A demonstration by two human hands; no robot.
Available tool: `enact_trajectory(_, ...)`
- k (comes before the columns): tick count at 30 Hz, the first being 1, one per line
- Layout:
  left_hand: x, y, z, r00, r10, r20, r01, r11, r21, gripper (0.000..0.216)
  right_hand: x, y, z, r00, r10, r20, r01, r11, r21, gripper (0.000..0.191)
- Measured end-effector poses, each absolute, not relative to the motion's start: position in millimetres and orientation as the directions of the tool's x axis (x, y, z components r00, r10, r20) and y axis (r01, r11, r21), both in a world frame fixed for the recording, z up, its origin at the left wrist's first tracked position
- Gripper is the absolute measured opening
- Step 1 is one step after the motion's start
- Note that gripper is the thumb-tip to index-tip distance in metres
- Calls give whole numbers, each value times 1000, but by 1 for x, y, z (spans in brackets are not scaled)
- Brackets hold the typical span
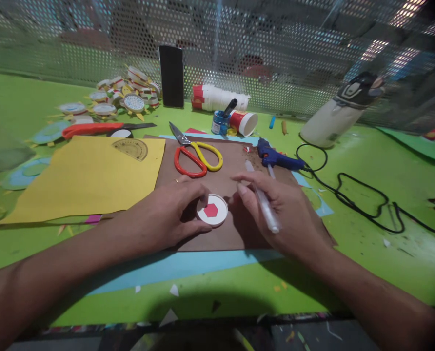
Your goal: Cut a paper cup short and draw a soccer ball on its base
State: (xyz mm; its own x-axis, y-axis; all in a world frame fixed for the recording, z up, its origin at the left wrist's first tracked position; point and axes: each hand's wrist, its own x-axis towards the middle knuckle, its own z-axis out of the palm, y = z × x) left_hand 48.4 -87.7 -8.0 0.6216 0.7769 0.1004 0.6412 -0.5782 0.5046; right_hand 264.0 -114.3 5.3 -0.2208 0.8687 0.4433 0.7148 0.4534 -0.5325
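My left hand [177, 209] grips the left rim of a small round white disc [221, 214], thumb and fingers closed on its edge. A red hexagon [210, 210] lies at the middle of the disc. My right hand [276, 204] is closed around a pale translucent pen [264, 204], just right of the disc; its tip points away from me, and its fingertips are off the hexagon. Both hands are over a brown sheet [206, 241]. Scissors [195, 153] with one red and one yellow handle lie beyond the disc.
A yellow sheet [93, 180] with a protractor [130, 148] lies left. A blue glue gun [279, 158] and its black cord [360, 200] are right. Behind stand a phone [171, 76], a blue paint jar [220, 123], paper cups [221, 99] and a leaning bottle [334, 114]. Several paper turtles [129, 92] are piled back left.
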Motion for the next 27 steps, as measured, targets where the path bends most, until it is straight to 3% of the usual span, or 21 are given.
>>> enact_trajectory(5, 48, -89, -7, 617, 780, 102, 641, -574, 510, 31, 267, -118, 15, -110, 888, 447, 630, 410, -659, 32)
enact_trajectory(8, 49, -91, -3, 578, 814, 61, 672, -517, 531, 33, 264, -125, 18, -113, 895, 431, 564, 415, -714, 31)
enact_trajectory(12, 52, -93, -2, 540, 839, 63, 662, -470, 584, 37, 257, -132, 19, -193, 870, 454, 514, 484, -708, 19)
enact_trajectory(16, 50, -92, -5, 571, 816, 91, 655, -519, 549, 33, 253, -133, 18, -268, 837, 477, 570, 537, -622, 12)
enact_trajectory(27, 49, -90, -7, 634, 765, 116, 612, -588, 530, 30, 253, -136, 11, -242, 875, 419, 611, 473, -635, 12)
